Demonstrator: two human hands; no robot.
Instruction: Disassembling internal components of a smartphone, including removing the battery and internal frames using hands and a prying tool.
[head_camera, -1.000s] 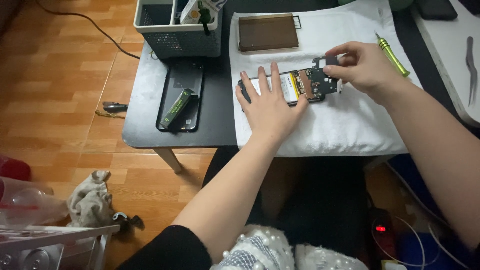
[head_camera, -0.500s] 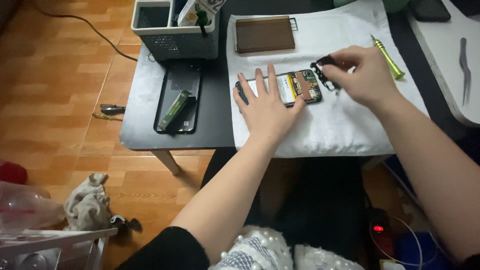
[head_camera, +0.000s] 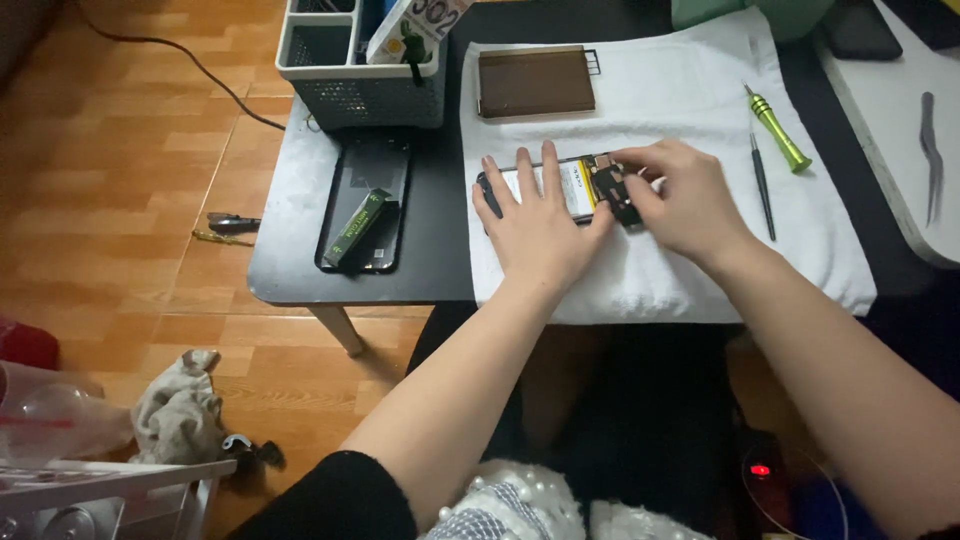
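An opened phone (head_camera: 578, 186) with its battery showing lies on a white towel (head_camera: 690, 270) spread over a low black table (head_camera: 300, 270). My left hand (head_camera: 535, 218) lies flat on the phone's left part, fingers spread, pressing it down. My right hand (head_camera: 680, 195) is at the phone's right end, its fingertips pinching a small black part (head_camera: 612, 190) there. What exactly the fingers grip is partly hidden.
A green-handled screwdriver (head_camera: 775, 125) and a thin black tool (head_camera: 763, 185) lie on the towel at right. A brown tray (head_camera: 535, 82) sits at the towel's back. A grey basket (head_camera: 350, 75), a black phone back cover (head_camera: 365, 195) with a green box (head_camera: 355, 228), tweezers (head_camera: 932, 145) on a white board.
My right hand has moved left and down onto the phone's right end. The left hand has stayed pressed on the phone. The camera view has shifted slightly.
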